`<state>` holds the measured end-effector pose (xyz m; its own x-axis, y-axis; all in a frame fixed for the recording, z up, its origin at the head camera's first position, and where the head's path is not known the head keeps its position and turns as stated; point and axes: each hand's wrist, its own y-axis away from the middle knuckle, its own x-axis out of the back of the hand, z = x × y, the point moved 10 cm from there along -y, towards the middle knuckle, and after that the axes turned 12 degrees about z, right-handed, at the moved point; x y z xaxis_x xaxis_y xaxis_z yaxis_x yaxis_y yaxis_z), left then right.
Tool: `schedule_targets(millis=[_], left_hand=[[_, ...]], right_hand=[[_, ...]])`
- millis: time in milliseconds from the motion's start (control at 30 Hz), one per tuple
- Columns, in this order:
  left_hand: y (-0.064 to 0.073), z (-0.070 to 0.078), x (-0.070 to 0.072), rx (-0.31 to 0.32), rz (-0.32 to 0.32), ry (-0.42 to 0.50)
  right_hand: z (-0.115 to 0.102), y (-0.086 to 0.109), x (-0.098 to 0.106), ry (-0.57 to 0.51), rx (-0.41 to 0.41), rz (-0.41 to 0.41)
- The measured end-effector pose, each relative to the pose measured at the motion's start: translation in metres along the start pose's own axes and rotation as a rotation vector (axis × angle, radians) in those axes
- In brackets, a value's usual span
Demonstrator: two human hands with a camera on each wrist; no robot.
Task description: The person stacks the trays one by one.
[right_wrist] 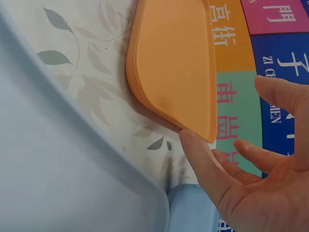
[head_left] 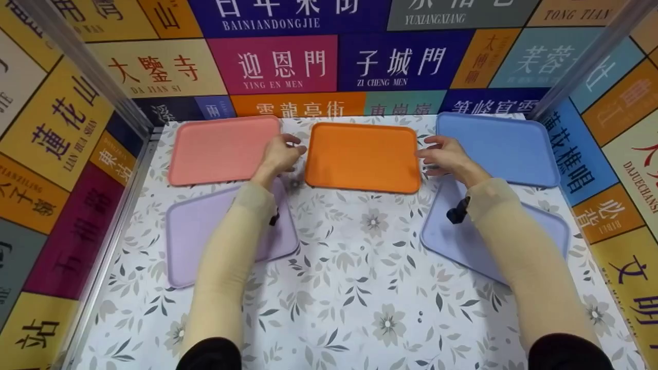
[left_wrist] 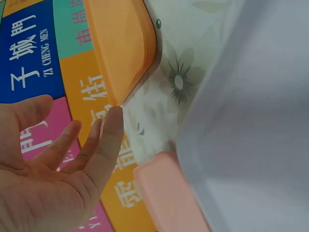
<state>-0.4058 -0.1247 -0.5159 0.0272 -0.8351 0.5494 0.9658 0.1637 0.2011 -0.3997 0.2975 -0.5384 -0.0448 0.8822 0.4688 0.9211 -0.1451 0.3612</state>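
An orange tray [head_left: 364, 158] lies flat at the far middle of the table, between my two hands. My left hand [head_left: 280, 154] is just off its left edge, fingers spread and loosely bent, holding nothing. Over at the right edge, my right hand [head_left: 446, 155] has its fingers extended toward the tray. The right wrist view has one fingertip right at the orange tray's [right_wrist: 176, 63] corner. In the left wrist view a fingertip comes close to the opposite corner of the orange tray [left_wrist: 123, 43]. Beside my left hand lies a pink tray [head_left: 221, 151]; beside my right, a blue tray [head_left: 496, 149].
Nearer me, a lavender tray [head_left: 205, 231] lies angled under my left forearm, and a pale violet-blue tray [head_left: 545, 228] under my right. A floral cloth [head_left: 370, 288] covers the table. Colourful panels with Chinese lettering [head_left: 280, 64] stand along the back and both sides.
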Motion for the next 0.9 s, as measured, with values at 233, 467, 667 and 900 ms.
schedule_targets(millis=[233, 467, 667, 900], left_hand=[[-0.014, -0.014, -0.019, 0.144, -0.02, 0.032], [-0.02, -0.023, -0.038, 0.261, -0.088, 0.08], [-0.023, -0.025, -0.049, 0.308, -0.111, 0.159], [-0.024, -0.027, -0.057, 0.376, -0.156, 0.183]], right_hand=[[0.005, -0.011, -0.012, 0.005, -0.076, -0.01], [0.006, -0.014, -0.019, -0.028, -0.086, -0.01], [0.007, -0.018, -0.026, -0.046, -0.047, -0.016], [0.012, -0.022, -0.026, -0.058, -0.04, -0.009]])
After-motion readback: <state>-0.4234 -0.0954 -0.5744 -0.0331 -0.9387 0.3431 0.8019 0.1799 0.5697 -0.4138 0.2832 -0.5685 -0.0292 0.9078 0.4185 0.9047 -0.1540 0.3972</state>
